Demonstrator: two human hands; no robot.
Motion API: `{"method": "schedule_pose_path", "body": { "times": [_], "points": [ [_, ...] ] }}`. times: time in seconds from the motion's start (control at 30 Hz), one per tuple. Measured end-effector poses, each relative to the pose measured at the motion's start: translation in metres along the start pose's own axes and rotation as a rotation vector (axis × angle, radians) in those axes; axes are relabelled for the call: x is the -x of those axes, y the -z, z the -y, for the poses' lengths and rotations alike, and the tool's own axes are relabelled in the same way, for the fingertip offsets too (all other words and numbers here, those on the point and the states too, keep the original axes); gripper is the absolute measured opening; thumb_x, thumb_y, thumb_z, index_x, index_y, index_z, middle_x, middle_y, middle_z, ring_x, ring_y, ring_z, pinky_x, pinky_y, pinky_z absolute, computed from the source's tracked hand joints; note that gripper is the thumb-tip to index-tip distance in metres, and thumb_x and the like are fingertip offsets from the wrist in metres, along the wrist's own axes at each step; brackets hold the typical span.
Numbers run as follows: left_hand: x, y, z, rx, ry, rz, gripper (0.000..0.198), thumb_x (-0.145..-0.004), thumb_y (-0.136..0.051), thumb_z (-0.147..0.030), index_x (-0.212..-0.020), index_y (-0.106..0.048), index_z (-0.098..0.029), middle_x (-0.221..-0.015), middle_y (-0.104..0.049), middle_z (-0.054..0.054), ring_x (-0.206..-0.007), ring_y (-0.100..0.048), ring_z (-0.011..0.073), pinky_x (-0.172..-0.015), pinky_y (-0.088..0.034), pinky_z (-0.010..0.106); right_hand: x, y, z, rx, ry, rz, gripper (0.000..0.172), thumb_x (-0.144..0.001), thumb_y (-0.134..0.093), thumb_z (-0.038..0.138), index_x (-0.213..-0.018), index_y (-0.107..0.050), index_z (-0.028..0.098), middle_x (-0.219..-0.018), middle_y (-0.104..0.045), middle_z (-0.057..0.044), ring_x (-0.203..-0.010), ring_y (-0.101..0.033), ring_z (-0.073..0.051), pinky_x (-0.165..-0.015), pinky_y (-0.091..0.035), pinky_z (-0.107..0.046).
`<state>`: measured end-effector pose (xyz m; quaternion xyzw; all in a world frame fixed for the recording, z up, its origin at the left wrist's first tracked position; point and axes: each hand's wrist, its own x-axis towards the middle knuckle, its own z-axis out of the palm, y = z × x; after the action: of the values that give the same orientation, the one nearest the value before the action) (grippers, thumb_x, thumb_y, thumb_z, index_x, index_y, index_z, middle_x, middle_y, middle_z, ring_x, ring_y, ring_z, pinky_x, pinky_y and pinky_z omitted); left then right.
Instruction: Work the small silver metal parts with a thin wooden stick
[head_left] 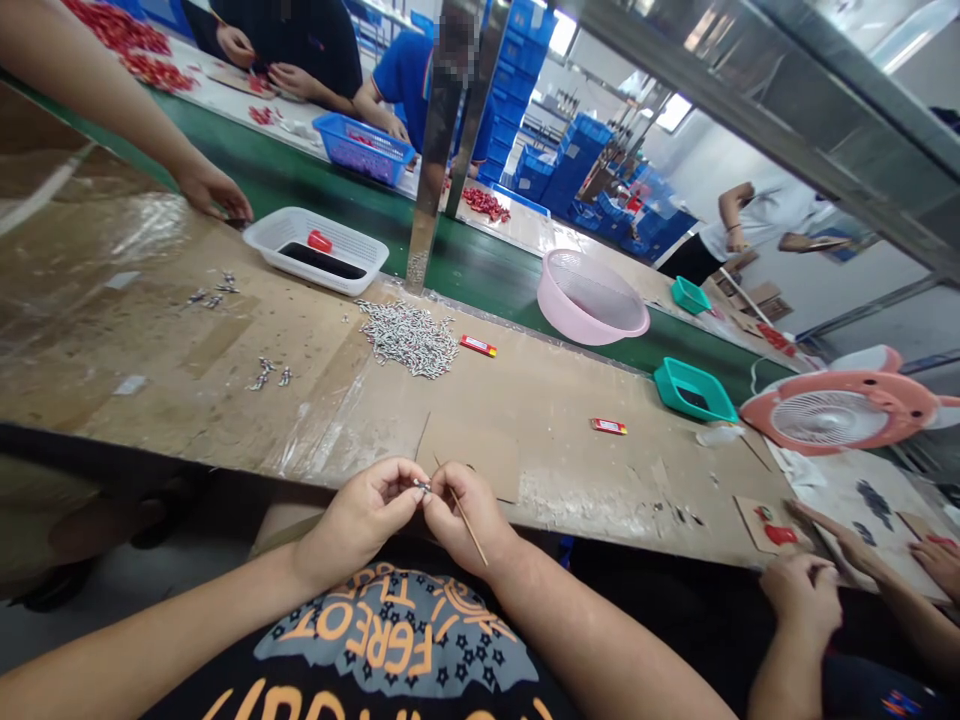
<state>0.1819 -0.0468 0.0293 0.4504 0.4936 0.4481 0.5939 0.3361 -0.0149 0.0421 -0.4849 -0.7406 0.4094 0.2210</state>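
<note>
My left hand (373, 508) is closed, its thumb and fingers pinching a small silvery part (421, 487) with dark spots. Right beside it, my right hand (466, 512) grips a thin wooden stick (469, 525) that slants down across the palm side toward the wrist. Both sets of fingertips meet around the small part, close to my body. Under and beyond the hands lies a square of cardboard (484, 455) at the table's near edge. Further out is a heap of small pale metallic parts (409, 338), with a red-and-yellow packet (478, 346) just to its right.
A white basket (259, 240) stands back left, near a co-worker's hand (214, 192). A pink basin (592, 325), a green tray (724, 408) and a pink fan (832, 415) are to the right. Another packet (608, 427) lies nearer. Co-workers' hands (806, 590) are at lower right.
</note>
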Motion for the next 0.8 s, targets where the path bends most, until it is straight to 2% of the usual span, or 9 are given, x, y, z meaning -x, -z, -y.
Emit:
{"method": "schedule_pose_path", "body": {
  "times": [0.33,0.6,0.8],
  "points": [
    [0.001,0.001,-0.002,0.031,0.011,0.074,0.018,-0.083,-0.057,-0.033,-0.09,-0.064,-0.019,-0.086,-0.066,0.004,-0.081,-0.058,0.0175,-0.075,-0.046,0.026,0.003,0.002,-0.007,-0.075,-0.015,0.022,0.012,-0.078,-0.05,0.024,-0.068,-0.047,0.018,-0.059,-0.045,0.005,-0.055,-0.039,-0.008,-0.051,-0.03,-0.019],
    [-0.003,0.0,0.003,0.039,0.026,0.052,0.02,-0.084,-0.056,-0.036,-0.087,-0.066,-0.018,-0.081,-0.065,0.002,-0.078,-0.056,0.0167,-0.073,-0.045,0.025,0.002,0.001,-0.012,-0.103,-0.028,0.024,0.015,-0.08,-0.05,0.026,-0.067,-0.047,0.018,-0.061,-0.046,0.004,-0.057,-0.041,-0.009,-0.053,-0.032,-0.02],
    [-0.004,-0.003,0.009,0.225,0.122,0.072,0.019,-0.081,-0.061,-0.035,-0.088,-0.066,-0.017,-0.081,-0.064,0.003,-0.079,-0.055,0.0155,-0.075,-0.044,0.027,0.003,0.001,-0.014,-0.12,-0.027,0.028,0.017,-0.08,-0.051,0.026,-0.066,-0.047,0.018,-0.061,-0.045,0.004,-0.058,-0.04,-0.008,-0.054,-0.032,-0.019]
  ]
}}
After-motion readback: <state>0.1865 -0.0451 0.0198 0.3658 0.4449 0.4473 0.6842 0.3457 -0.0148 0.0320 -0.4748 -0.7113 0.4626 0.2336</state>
